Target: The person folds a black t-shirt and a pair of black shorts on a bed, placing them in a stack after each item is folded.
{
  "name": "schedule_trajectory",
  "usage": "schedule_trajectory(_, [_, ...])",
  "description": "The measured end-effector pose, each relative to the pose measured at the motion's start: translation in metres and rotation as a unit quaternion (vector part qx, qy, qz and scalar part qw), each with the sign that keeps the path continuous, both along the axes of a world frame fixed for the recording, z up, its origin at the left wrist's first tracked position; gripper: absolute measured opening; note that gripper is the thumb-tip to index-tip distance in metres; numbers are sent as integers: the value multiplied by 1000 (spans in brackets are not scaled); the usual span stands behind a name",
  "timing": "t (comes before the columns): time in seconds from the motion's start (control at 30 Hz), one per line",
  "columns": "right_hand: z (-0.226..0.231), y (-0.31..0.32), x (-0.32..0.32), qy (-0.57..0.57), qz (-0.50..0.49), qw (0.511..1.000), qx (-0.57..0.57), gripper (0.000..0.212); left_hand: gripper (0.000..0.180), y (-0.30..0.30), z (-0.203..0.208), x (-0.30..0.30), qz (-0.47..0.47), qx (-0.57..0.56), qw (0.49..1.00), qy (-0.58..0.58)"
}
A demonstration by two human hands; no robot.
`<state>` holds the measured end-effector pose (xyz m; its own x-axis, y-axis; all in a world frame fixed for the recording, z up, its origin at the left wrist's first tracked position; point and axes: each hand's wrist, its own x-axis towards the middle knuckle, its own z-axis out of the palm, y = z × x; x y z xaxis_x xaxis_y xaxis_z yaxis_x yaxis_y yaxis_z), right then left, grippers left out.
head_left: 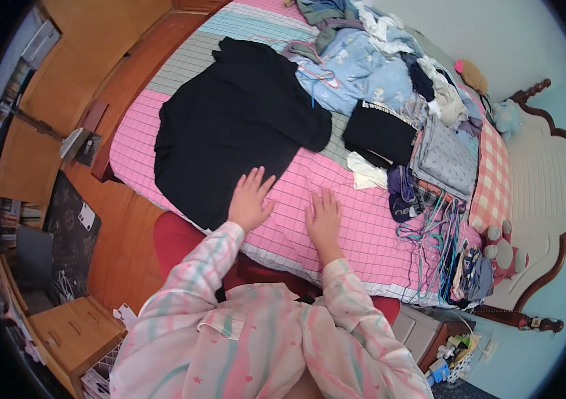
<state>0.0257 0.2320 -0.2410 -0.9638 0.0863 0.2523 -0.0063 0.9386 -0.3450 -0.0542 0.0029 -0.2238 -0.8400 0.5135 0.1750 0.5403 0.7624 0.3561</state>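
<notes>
A black shirt [229, 126] lies spread out on the bed, its near hem reaching the mattress edge. My left hand [251, 199] rests palm down with fingers spread, its fingertips over the shirt's right border. Flat on the pink checked sheet [289, 229], a little right of the shirt, lies my right hand [325, 223], fingers extended and holding nothing. To the right sits a folded black garment [376, 136] with white print. Beside it are a small cream cloth [366, 171] and a folded grey patterned garment [446, 159].
A heap of loose clothes [362, 63] covers the bed's far right. Thin coloured hangers [429, 236] lie tangled near the right edge, by rolled clothes [475, 272]. A checked pillow [490, 173] leans near the headboard [545, 159]. A red chair [173, 239] stands against the bed's near side.
</notes>
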Motion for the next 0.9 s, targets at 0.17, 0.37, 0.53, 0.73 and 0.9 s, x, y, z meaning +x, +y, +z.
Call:
schedule_trajectory(0.17, [21,-4,-42,62,0,996,-62,37,61,-6,-16,1,20,31,999,5])
schedule_trajectory(0.37, [24,-5,-189,146,-16,977,-158,34,61,-8,-17,-2,20,50,999,-7])
schedule_trajectory(0.53, [-24,14,-255,65,-147,985,-63,39,61,-1,-19,-6,1,58,998,-25])
schedule_trajectory(0.73, [-13,17,-264,-13,-159,973,-169,41,62,-8,-18,-1,7,63,998,-30])
schedule_trajectory(0.9, [24,-4,-228,34,-108,964,-242,35,62,-12,-17,1,15,43,998,-36])
